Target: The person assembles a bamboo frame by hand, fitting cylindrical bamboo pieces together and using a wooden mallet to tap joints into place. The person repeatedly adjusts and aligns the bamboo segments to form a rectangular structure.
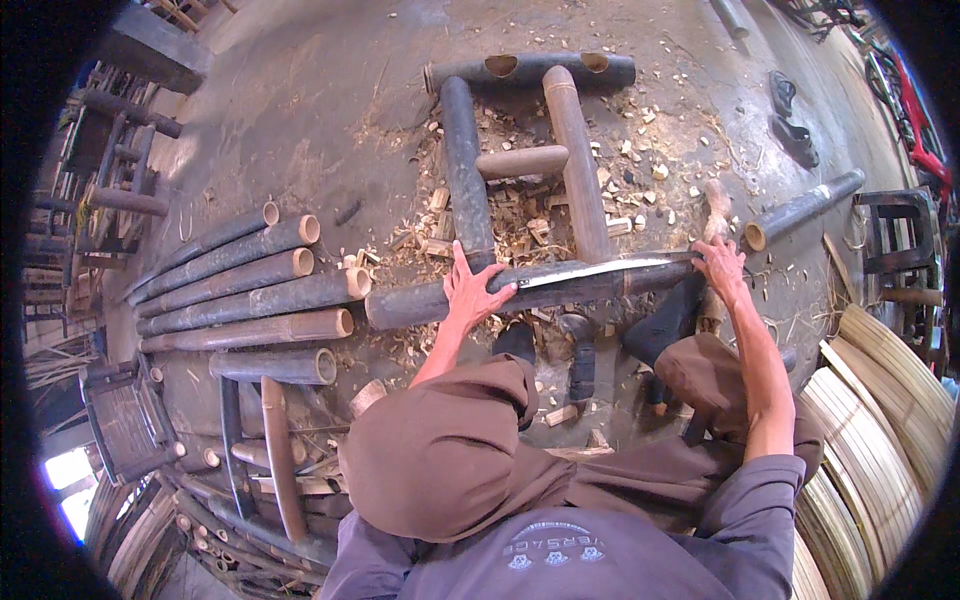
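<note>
Taking the long dark bamboo pole (560, 285) lying crosswise in front of the person's knees as the landmark: no package, label or sign shows anywhere around it, only raw material.

Far left of the pole, a row of cut brown bamboo culms (250, 295) lies side by side on the grey concrete floor (300, 100), their open round ends turned toward the pole. Below them, more bamboo pieces and a dark woven stool run into the black rim of the view and are hard to make out.

The left hand (472, 290) rests on the pole's left half, palm down, fingers (462, 262) spread wide and flat against the bark, thumb out to the side toward the blade.

Just right of that hand, a long grey metal blade (600, 270) lies along the top of the pole. Behind the pole, a frame of upright and cross bamboo pieces (520, 150) sits among pale wood chips (530, 215).

At the pole's right end, the right hand (720, 265) is curled over the blade's far end; whether the fingers close fully around a handle cannot be told, since the hand hides it.

Right of the pole, stacked pale bamboo strips (880, 420) curve off, cut by the picture's edge. The person's brown-trousered knees hide the pole's underside.
</note>
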Demonstrator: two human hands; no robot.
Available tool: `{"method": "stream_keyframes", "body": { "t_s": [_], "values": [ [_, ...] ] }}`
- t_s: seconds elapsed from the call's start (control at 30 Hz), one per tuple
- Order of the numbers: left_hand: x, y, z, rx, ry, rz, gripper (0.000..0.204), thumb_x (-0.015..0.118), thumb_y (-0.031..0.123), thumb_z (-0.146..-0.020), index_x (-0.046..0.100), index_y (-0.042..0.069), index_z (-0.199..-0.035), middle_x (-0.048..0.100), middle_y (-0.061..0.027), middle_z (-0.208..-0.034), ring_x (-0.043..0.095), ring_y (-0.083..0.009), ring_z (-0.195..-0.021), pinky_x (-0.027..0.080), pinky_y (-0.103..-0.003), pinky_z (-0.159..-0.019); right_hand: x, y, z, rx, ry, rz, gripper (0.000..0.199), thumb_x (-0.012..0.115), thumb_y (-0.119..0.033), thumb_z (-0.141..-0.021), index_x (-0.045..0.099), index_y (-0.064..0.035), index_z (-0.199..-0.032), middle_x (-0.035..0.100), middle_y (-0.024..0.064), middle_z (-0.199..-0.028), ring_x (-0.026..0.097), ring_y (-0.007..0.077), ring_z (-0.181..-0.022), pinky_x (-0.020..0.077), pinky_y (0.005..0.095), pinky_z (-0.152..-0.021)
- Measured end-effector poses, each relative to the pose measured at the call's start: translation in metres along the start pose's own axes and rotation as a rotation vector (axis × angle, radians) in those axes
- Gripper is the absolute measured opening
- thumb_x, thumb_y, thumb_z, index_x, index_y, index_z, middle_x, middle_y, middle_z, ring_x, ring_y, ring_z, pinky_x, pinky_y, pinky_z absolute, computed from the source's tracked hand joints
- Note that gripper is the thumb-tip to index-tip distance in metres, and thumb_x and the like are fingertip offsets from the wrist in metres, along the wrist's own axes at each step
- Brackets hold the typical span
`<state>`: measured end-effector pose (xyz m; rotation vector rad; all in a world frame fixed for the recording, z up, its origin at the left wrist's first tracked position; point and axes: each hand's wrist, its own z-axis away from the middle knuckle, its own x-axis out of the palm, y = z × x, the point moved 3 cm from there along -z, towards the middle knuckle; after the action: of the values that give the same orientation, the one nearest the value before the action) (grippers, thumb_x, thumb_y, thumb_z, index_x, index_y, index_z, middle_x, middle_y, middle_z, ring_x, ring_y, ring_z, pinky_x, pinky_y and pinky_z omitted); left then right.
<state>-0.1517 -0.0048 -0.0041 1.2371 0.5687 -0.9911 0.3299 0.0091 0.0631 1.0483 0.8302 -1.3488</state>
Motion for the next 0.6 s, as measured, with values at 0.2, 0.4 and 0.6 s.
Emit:
{"method": "stream_keyframes", "body": {
  "t_s": [0.2, 0.4, 0.6],
  "values": [
    [0.002, 0.002, 0.001, -0.009, -0.003, -0.011, 0.056, 0.064, 0.065, -0.077, 0.065, 0.034, -0.124, -0.004, -0.0262, -0.158, 0.028, -0.0405, -0.141, 0.018, -0.053, -0.113, 0.002, 0.01, -0.002, -0.087, 0.005, -0.017, 0.037, 0.068, -0.031, -0.086, 0.061, -0.0274, -0.123, 0.056, 0.0108, -0.113, 0.053, 0.0372, -0.112, 0.0443, 0.0582, -0.089],
    [0.006, -0.001, 0.005, -0.048, -0.067, -0.023, 0.064, 0.058, 0.071, -0.079, 0.061, 0.032, -0.129, -0.011, -0.0239, -0.159, 0.028, -0.0422, -0.141, 0.017, -0.053, -0.113, -0.036, 0.018, -0.014, -0.348, 0.037, -0.117, 0.074, 0.065, -0.032, -0.088, 0.03, -0.022, -0.152, 0.06, 0.0177, -0.108, 0.056, 0.0389, -0.105, 0.0472, 0.0469, -0.087],
    [0.014, -0.003, -0.005, -0.068, -0.143, -0.081, 0.07, 0.05, 0.078, -0.078, 0.058, 0.036, -0.133, -0.016, -0.0261, -0.158, 0.024, -0.0492, -0.141, 0.018, -0.057, -0.112, -0.023, -0.01, -0.064, -0.242, 0.116, -0.092, 0.065, 0.052, -0.031, -0.096, 0.024, -0.0147, -0.152, 0.063, 0.0253, -0.109, 0.06, 0.0433, -0.1, 0.0482, 0.052, -0.086]
  ]
}}
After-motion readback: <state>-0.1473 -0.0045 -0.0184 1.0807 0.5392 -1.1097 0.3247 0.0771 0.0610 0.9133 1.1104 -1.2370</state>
